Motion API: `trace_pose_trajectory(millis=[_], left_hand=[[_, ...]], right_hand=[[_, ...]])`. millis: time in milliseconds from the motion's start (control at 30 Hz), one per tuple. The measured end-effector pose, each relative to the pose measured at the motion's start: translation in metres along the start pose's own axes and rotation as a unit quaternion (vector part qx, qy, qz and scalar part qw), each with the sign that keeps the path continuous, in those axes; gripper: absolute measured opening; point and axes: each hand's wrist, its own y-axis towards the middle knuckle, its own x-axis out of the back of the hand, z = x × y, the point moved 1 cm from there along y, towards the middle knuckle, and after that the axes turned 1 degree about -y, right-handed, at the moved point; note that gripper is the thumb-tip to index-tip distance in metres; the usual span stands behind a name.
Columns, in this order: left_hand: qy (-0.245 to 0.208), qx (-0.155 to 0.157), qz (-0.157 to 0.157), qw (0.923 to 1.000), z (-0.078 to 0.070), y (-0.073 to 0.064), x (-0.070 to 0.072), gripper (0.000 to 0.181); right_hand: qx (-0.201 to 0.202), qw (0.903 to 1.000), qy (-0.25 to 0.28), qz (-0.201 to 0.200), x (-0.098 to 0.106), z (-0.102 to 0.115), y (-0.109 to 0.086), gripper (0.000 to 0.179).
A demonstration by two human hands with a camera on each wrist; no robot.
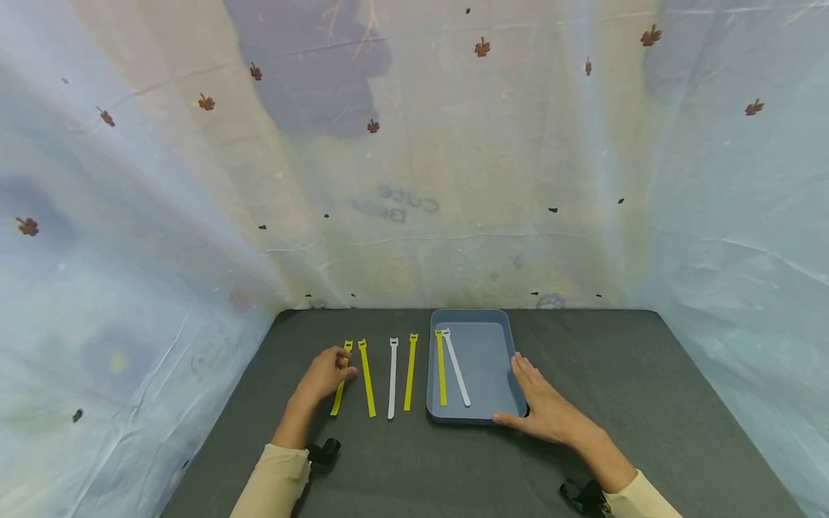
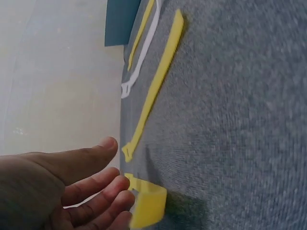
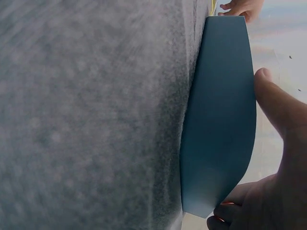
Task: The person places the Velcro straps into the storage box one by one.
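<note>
My left hand (image 1: 328,374) is over the leftmost yellow cable strap (image 1: 337,400), thumb apart from the fingers. In the left wrist view that strap (image 2: 150,203) looks bent, close by the fingertips; whether they touch it I cannot tell. To its right lie a second yellow strap (image 1: 368,381), a white strap (image 1: 392,381) and another yellow strap (image 1: 411,374). My right hand (image 1: 547,406) rests against the near right corner of a blue-grey tray (image 1: 479,415), fingers along its side, thumb at the near rim. Inside lie a yellow strap (image 1: 442,370) and a slanted white strap (image 1: 457,370).
A dark grey cloth (image 1: 414,467) covers the table. Pale printed sheeting (image 1: 414,273) hangs behind the table's far edge and along both sides. Each wrist carries a black strap mount (image 1: 325,452).
</note>
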Motion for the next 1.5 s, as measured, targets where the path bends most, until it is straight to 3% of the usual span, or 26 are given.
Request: trace_pose_trajectory(millis=[167,600,1000,1500], left_hand=[[-0.006,0.021,0.004,0.9998,0.006,0.002,0.001,0.044],[-0.040,0.037,-0.002,0.9985,0.027,0.013,0.001,0.040],[-0.056,0.067,-0.002,0.9961,0.024,0.012,0.000,0.038],[-0.018,0.077,-0.021,0.9967,0.021,0.011,0.001,0.018]], right_hand=[[0.000,1.0000,0.007,0.001,0.000,0.002,0.002,0.124],[-0.007,0.9999,0.007,0.009,0.001,0.002,0.004,0.126],[-0.002,1.0000,0.005,0.005,0.004,0.002,0.002,0.125],[-0.012,0.9997,0.017,0.009,0.000,0.002,0.002,0.126]])
